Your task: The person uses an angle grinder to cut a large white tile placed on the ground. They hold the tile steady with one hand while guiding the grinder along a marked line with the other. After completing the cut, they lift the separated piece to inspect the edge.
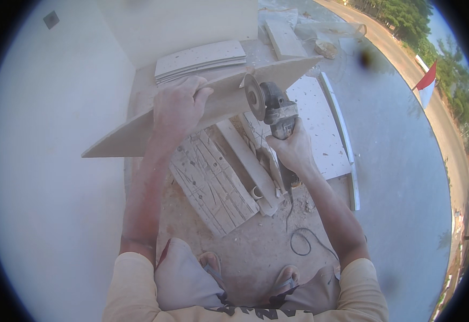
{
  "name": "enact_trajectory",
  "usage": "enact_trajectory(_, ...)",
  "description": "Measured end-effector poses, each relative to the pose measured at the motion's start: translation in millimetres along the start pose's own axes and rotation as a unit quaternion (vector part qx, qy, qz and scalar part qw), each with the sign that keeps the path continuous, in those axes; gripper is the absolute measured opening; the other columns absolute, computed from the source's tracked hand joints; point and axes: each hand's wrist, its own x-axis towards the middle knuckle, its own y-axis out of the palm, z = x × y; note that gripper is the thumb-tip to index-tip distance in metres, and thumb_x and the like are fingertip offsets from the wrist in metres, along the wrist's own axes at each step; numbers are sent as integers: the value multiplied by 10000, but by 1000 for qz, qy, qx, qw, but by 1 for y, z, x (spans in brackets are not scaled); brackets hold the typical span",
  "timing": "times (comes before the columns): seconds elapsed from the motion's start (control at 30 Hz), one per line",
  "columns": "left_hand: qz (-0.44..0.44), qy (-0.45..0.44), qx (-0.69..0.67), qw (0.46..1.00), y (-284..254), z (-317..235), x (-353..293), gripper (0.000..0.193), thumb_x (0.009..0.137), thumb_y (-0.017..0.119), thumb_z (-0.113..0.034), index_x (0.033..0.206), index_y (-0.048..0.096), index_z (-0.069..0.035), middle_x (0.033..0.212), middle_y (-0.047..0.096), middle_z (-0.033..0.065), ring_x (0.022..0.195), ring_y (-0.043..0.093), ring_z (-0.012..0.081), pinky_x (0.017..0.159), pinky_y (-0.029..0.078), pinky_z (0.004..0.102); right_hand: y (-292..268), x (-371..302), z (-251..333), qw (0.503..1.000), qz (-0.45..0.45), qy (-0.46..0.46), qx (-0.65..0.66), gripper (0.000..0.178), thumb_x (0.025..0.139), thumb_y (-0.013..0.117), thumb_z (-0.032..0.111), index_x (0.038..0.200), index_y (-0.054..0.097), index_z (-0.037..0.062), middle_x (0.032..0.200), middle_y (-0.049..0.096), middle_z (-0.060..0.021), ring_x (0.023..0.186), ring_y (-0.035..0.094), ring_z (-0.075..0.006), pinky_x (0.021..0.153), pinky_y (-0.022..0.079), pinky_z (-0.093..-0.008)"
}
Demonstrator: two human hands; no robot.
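A long, pale tile (225, 102), tapering to points at both ends in this view, is held on edge across the middle. My left hand (181, 107) grips its upper edge, fingers folded over the top. My right hand (293, 149) is closed around the body of a dark angle grinder (280, 110), which has tape wrapped about it. The grinder's round cutting disc (254, 97) is at the tile's near face, right of my left hand; whether it touches the tile I cannot tell. Below the tile lies a scored, dusty board (213, 185).
Stacked pale tiles (199, 58) lie by the wall behind. A speckled white panel (320, 129) lies to the right, beside long strips (337, 118). The grinder's cord (301, 236) loops on the dusty floor near my sandalled feet. A white wall (52, 161) rises at left.
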Motion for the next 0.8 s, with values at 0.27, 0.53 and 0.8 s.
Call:
enact_trajectory(0.27,48,-46,4,998,-4,-6,3,217,954,744,-202,1108,769,-51,1048,778,157,954,749,333,854,571,401,9,4,-10,997,-65,-43,8,629,746,779,204,1266,577,-86,1078,729,-252,1005,724,-341,914,549,-428)
enact_trajectory(0.53,11,-7,14,1000,1,1,-1,153,961,723,-249,1033,764,-120,895,764,118,813,736,333,751,568,453,7,4,-9,997,-43,-48,33,653,726,785,195,1278,572,-82,1063,728,-224,977,717,-320,908,550,-420)
enact_trajectory(0.8,15,-10,14,1000,0,-1,-2,155,965,722,-256,1032,761,-121,859,760,117,783,735,332,730,564,450,0,2,-3,998,-16,-31,55,668,704,793,219,1263,582,-81,1011,730,-203,900,720,-279,841,569,-404)
